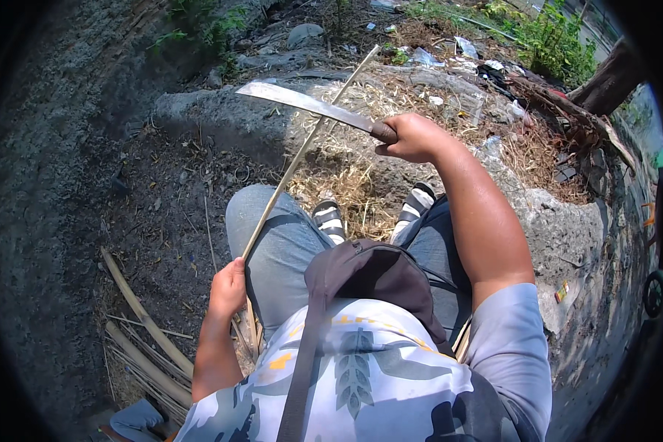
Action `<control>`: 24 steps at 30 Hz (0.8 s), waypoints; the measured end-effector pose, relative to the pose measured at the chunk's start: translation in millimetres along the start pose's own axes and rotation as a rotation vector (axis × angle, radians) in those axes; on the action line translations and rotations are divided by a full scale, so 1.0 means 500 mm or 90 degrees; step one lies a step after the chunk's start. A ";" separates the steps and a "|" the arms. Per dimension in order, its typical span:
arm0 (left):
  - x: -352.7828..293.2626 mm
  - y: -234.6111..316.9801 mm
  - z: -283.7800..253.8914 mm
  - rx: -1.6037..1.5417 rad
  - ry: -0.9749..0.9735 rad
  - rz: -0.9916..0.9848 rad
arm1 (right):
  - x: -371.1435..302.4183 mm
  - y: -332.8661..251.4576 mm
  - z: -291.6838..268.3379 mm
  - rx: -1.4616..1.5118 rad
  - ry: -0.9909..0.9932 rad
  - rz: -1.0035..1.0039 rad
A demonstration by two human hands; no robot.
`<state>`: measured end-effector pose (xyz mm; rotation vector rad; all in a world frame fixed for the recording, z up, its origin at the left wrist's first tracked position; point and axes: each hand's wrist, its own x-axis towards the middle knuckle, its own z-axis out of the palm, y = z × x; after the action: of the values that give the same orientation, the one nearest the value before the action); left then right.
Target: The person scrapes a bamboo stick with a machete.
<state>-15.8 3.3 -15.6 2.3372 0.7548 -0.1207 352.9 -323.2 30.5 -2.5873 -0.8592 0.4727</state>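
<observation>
My right hand (412, 138) grips the dark handle of a machete (309, 103), its long pale blade stretching to the left. Across my left thigh runs a thin, light-coloured strip that looks like split bamboo (291, 173). Its lower part is held in my left hand (229, 287), fingers closed round it beside my knee. The far end of the strip rises past the blade, and the two cross a little left of the handle. Whether the edge touches the strip, I cannot tell.
Longer bamboo poles (136, 306) and thin strips lie on the ground at lower left. Pale shavings (350, 195) cover the ground by my sandalled feet. A concrete block (560, 236) is at right, litter (464, 48) and a tree trunk (611, 77) farther off. A dark bag (376, 272) rests on my lap.
</observation>
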 end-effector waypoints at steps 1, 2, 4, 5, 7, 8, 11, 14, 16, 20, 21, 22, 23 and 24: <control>0.000 0.002 0.001 0.001 -0.001 0.002 | -0.004 -0.009 -0.001 0.009 -0.003 -0.028; -0.002 0.005 0.002 -0.011 0.004 0.004 | -0.007 -0.014 0.001 0.018 -0.005 -0.057; -0.003 0.000 0.002 -0.021 0.010 0.006 | -0.013 -0.032 -0.002 0.005 0.009 -0.092; 0.001 -0.012 0.003 -0.023 0.000 0.007 | -0.017 -0.038 -0.011 -0.062 0.005 -0.078; 0.004 -0.022 0.007 -0.025 -0.010 0.007 | -0.025 -0.042 -0.020 -0.132 0.048 -0.084; 0.005 -0.023 0.010 -0.021 0.002 0.021 | -0.025 -0.037 -0.020 -0.132 0.047 -0.085; 0.001 -0.014 0.011 -0.016 0.016 0.037 | -0.017 -0.018 -0.016 -0.153 0.068 -0.062; -0.001 -0.007 0.008 -0.018 0.015 0.036 | -0.015 -0.013 -0.018 -0.109 0.067 -0.023; -0.002 -0.009 0.006 -0.018 0.015 0.030 | -0.018 -0.013 -0.027 -0.106 0.060 -0.011; -0.002 -0.003 0.006 -0.015 0.019 0.038 | -0.016 0.006 -0.019 -0.035 0.057 -0.011; -0.004 0.001 0.004 -0.022 0.019 0.037 | -0.015 0.008 -0.017 -0.035 0.058 -0.010; -0.004 0.002 0.004 -0.022 0.018 0.038 | -0.013 0.009 -0.016 -0.042 0.059 -0.031; -0.003 0.002 0.004 -0.037 0.012 0.033 | -0.011 0.011 -0.015 -0.050 0.060 -0.052; -0.004 0.002 0.003 -0.052 0.008 0.026 | -0.011 0.006 -0.018 -0.049 0.060 -0.052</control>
<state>-16.9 0.7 -15.4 2.2765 0.7043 -0.0563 354.2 -331.0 37.9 -2.6077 -0.9642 0.2967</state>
